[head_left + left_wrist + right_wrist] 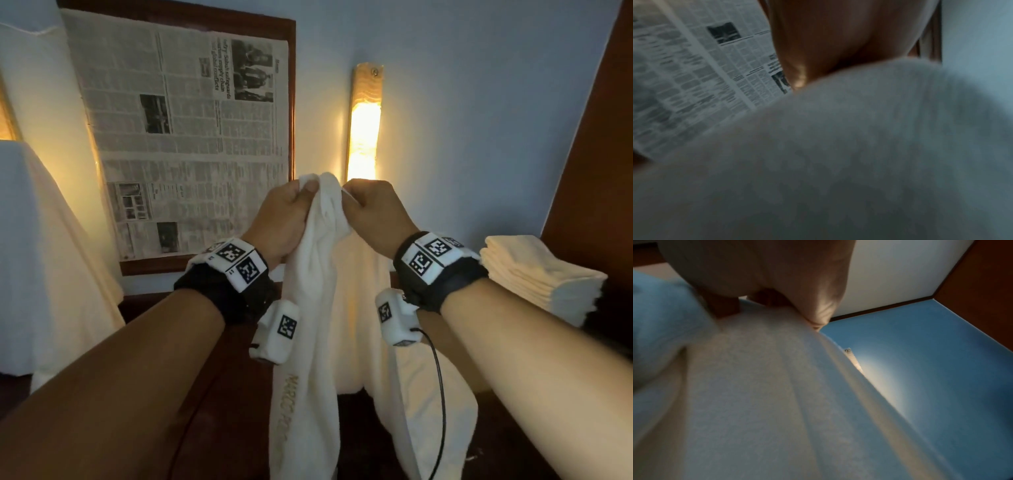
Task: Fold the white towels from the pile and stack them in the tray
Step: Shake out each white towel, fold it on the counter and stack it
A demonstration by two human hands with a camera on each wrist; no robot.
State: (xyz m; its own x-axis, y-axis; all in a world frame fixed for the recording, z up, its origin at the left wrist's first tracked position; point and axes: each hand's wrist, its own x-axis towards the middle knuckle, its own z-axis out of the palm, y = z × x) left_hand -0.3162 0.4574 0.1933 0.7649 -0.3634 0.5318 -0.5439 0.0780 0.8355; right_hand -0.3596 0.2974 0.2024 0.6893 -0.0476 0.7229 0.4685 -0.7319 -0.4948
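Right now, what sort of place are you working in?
Probably a hotel room or its linen area: a lettered white towel held up by both hands, a stack of folded towels on the right, a wall lamp and a framed newspaper.

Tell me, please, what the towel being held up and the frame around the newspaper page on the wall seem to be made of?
The white towel, gripped by the left hand and right hand, looks like soft looped cotton terry: fuzzy matte pile, limp folds, gold embroidered lettering. The frame looks like dark reddish wood with a smooth, slightly glossy finish, though it could be veneer.
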